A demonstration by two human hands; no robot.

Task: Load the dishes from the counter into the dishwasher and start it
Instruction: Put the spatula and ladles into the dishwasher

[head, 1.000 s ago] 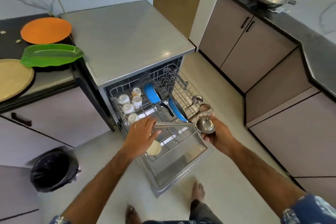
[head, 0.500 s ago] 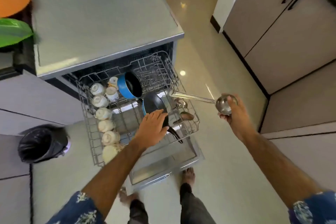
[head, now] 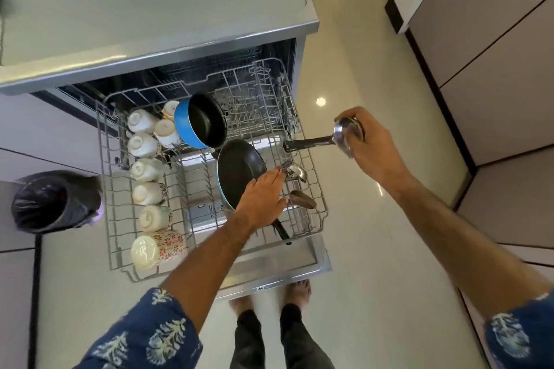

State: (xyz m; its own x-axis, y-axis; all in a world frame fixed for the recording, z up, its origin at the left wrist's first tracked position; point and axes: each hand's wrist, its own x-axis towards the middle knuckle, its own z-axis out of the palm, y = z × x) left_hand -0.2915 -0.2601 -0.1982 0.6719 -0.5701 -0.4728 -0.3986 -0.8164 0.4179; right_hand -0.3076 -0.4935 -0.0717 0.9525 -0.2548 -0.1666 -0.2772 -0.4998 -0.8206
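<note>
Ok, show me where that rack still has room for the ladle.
Free: the tined back-right corner of the rack, behind the blue pot; also the strip between the cups and the frying pan. Crowded: the left edge, and front right, where the left hand reaches among utensils.

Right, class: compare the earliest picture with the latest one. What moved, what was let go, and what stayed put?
The left hand let go of the ladle's handle and now rests open on the frying pan. The right hand, gripping the ladle's bowl throughout, swung it out past the rack's right edge. The cups and blue saucepan stayed put.
</note>
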